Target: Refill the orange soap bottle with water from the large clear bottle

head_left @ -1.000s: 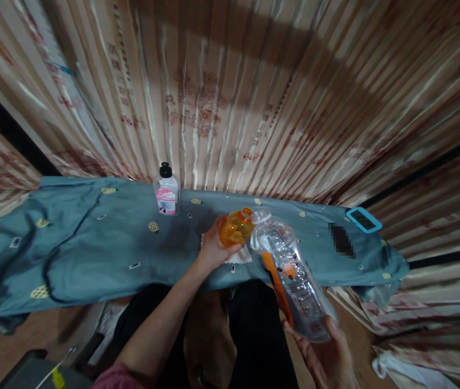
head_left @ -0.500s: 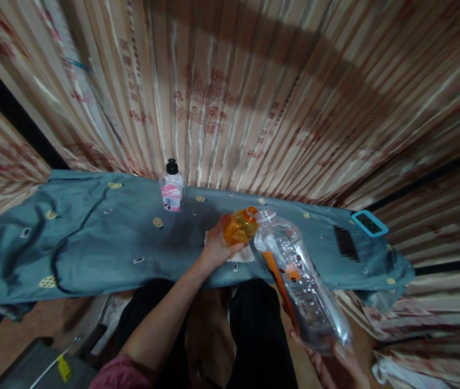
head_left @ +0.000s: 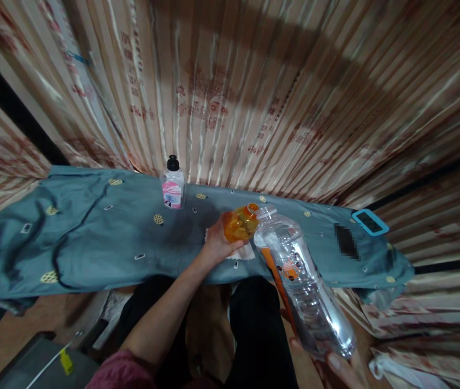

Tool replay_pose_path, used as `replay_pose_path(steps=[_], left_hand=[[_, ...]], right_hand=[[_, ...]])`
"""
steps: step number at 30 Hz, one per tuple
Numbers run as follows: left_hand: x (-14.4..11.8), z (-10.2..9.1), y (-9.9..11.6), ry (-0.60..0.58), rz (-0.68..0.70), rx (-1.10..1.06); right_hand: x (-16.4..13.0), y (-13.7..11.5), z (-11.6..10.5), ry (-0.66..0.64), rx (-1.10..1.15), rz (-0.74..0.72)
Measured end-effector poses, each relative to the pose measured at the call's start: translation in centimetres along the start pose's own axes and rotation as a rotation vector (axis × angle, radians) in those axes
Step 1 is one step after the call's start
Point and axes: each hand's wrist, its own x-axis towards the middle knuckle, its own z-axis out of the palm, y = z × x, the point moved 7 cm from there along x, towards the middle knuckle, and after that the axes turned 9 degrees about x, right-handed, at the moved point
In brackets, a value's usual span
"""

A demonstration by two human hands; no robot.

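My left hand [head_left: 217,241] is closed around a small orange see-through bottle [head_left: 241,224], whose open neck leans up to the right. In my right hand [head_left: 337,367] lies the base of a large clear plastic bottle [head_left: 300,270] with an orange label strip; it is tilted, its neck pointing up and left. The two bottle mouths are side by side, and whether they touch I cannot tell. No stream of liquid can be made out between them. Beneath my left hand, partly covered, is a white cloth [head_left: 244,253].
A pump bottle with black top and pink label [head_left: 173,186] stands at the back left. On the right lie a blue-framed digital device [head_left: 370,222] and a blurred-out dark object [head_left: 347,241]. Teal cloth [head_left: 104,237] covers the narrow table; patterned curtains [head_left: 230,97] hang behind.
Both hands keep their grips on the two bottles. The large bottle's base has dipped slightly down and to the right; the view has shifted a little.
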Motion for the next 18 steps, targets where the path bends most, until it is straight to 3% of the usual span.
replay_pose_path(steps=[9, 18], left_hand=[[-0.01, 0.21, -0.39, -0.038, -0.031, -0.053], [0.00, 0.37, -0.99, -0.030, -0.025, -0.085]], right_hand=[[-0.27, 0.23, -0.60, 0.061, -0.055, -0.036], [-0.51, 0.10, -0.74, -0.001, -0.120, -0.007]])
